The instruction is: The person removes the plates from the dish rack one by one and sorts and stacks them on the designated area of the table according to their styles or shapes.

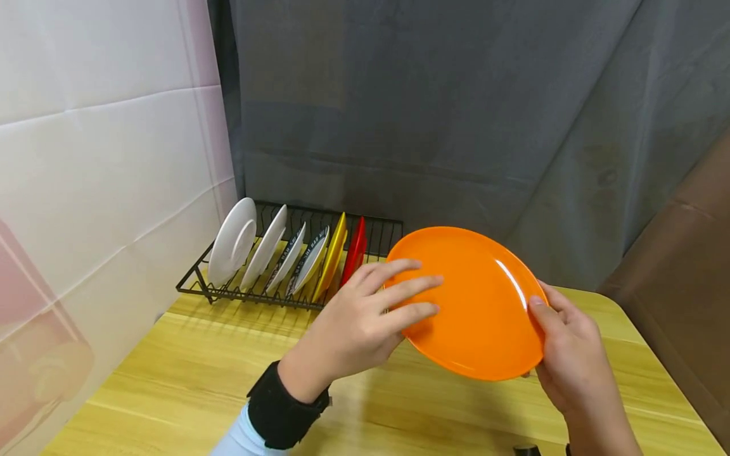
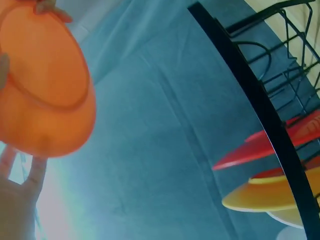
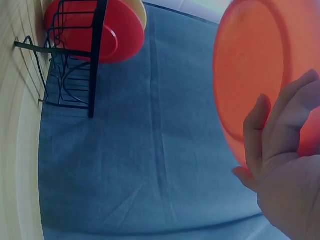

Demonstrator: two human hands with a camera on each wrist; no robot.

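An orange plate (image 1: 467, 304) is held tilted above the table, its inner face showing in the head view and its underside in both wrist views. My right hand (image 1: 576, 354) grips its right rim, thumb on the inner face and fingers behind. The left hand (image 1: 359, 316) is at the plate's left rim, its fingers spread and nearly straight across the inner face. Whether those fingertips press on the plate is unclear, and the left thumb is hidden in the head view. In the right wrist view, curled fingers (image 3: 280, 125) lie against the underside.
A black wire dish rack (image 1: 285, 303) stands at the back left of the wooden table (image 1: 228, 373). It holds several upright plates, including a white plate (image 1: 230, 244), a yellow plate (image 1: 331, 256) and a red plate (image 1: 355, 250). A grey cloth (image 1: 399, 114) hangs behind.
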